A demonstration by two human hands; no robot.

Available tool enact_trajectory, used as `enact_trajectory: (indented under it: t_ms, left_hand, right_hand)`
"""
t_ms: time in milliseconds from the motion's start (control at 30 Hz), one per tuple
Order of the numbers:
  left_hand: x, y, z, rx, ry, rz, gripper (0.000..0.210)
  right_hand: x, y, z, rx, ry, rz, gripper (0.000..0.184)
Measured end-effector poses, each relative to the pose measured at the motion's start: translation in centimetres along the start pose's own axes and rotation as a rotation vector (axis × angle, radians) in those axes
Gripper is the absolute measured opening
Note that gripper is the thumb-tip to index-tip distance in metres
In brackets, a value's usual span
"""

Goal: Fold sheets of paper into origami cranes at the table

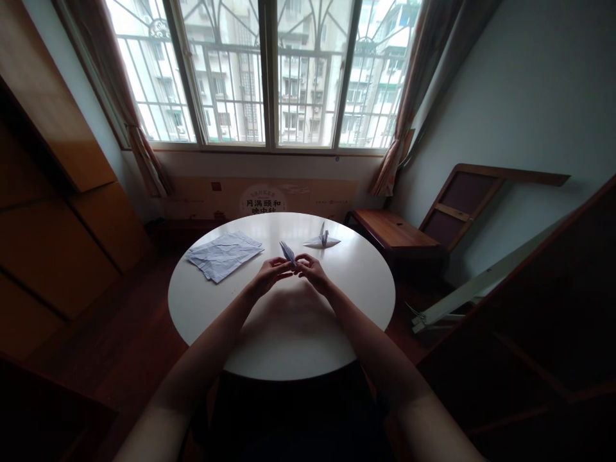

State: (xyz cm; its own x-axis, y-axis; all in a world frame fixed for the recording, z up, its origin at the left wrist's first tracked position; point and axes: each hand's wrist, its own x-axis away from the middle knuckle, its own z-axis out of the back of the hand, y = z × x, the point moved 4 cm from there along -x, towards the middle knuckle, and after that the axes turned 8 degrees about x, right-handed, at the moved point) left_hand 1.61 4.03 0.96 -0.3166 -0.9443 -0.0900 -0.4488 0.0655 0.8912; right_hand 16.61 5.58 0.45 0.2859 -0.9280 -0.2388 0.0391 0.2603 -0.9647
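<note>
Over the middle of the white round table (298, 346), a small piece of folded paper (287, 252) points up and away from me. My left hand (272, 273) pinches its near end from the left. From the right, my right hand (312, 269) grips the same end, its fingertips almost meeting the left ones. The fingers hide the paper's lower part. Just beyond my right hand, a finished-looking paper crane (323, 239) stands on the tabletop with its wings spread. Creased sheets of paper (224, 255) lie in a loose pile to the left of my hands.
A wooden bench (394, 230) stands beyond the table's right side, with a framed wooden panel (464, 205) leaning behind it. A long printed box (192, 197) lies below the barred window (231, 96). Wooden cabinets (62, 250) line the left side.
</note>
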Motion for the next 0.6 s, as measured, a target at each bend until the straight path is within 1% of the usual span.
enact_trajectory:
  t_ms: [133,267,467,600]
  left_hand:
    - [0.02,0.17,-0.01,-0.027,0.04,-0.023,0.037]
    - [0.11,0.3,-0.21,-0.021,0.051,-0.027,0.038]
    - [0.34,0.4,-0.38,0.004,0.036,-0.006,0.036]
    - [0.4,0.5,-0.33,0.013,0.034,-0.013,0.037]
  right_hand:
    - [-0.3,0.03,0.17,0.076,0.053,0.042,0.034]
    - [-0.43,-0.16,0.33,0.121,0.081,0.096,0.033]
    - [-0.42,-0.08,0.35,0.098,0.075,0.076,0.036]
    - [-0.24,-0.42,0.36,0.085,0.093,0.063,0.039]
